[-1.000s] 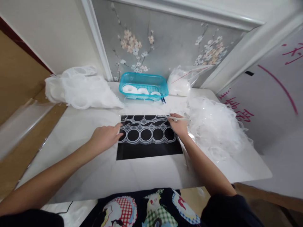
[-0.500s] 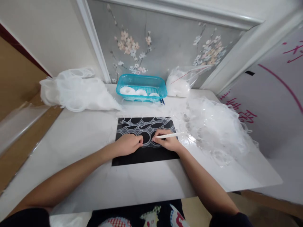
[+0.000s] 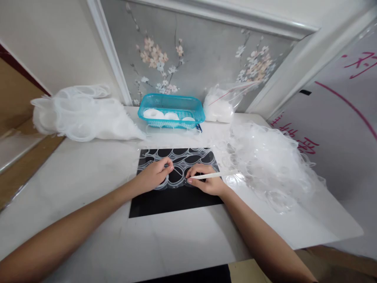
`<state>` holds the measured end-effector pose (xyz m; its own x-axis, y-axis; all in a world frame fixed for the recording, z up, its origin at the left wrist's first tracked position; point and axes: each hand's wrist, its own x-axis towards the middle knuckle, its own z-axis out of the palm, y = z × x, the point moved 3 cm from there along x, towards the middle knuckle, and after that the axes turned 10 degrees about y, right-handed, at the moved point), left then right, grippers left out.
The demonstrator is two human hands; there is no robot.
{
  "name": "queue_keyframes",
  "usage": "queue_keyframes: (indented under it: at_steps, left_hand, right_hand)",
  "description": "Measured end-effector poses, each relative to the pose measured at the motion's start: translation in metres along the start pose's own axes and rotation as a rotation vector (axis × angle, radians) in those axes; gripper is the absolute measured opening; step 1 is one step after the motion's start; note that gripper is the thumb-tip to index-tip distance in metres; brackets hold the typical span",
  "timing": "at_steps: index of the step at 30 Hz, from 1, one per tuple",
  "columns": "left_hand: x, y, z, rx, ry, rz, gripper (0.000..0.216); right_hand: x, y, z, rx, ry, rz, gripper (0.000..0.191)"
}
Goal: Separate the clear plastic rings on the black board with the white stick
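A clear plastic sheet of joined rings (image 3: 188,156) lies crumpled on a black mat (image 3: 173,198) in the middle of the white table (image 3: 165,243). My left hand (image 3: 154,173) is closed, pinching the sheet's near edge between thumb and fingers. My right hand (image 3: 206,179) is closed too, holding a thin white stick (image 3: 216,175) that points right, while its fingertips pinch the same sheet. The two hands are a few centimetres apart.
A turquoise basket (image 3: 171,110) with three white rings stands at the back. A heap of clear plastic rings (image 3: 271,165) lies at the right, a white pile (image 3: 82,116) at the left, a plastic bag (image 3: 219,104) beside the basket.
Both hands moved from the sheet's outer ends toward its middle near edge and closed on it. The flat sheet is now lifted and warped. The view tilted so the table sits lower.
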<state>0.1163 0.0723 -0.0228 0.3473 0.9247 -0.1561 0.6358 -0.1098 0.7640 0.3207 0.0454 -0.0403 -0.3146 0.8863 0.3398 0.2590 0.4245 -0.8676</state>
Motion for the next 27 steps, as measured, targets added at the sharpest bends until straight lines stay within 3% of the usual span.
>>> queue_keyframes:
  at_steps: [6, 14, 21, 27]
  left_hand:
    - [0.008, 0.007, 0.003, 0.298, 0.049, 0.087, 0.021]
    - [0.015, 0.004, 0.006, 0.509, 0.112, 0.082, 0.021]
    - [0.023, 0.000, 0.005, 0.551, 0.195, 0.063, 0.022]
    - [0.030, -0.006, -0.010, 0.478, 0.338, -0.001, 0.023]
  right_hand:
    - [-0.001, -0.005, 0.011, -0.056, -0.045, -0.137, 0.014]
    - [0.000, -0.005, 0.006, -0.133, -0.132, -0.017, 0.015]
    - [0.003, -0.005, 0.003, -0.126, -0.186, 0.050, 0.017]
    - [0.002, -0.003, 0.003, -0.102, -0.188, 0.073, 0.016]
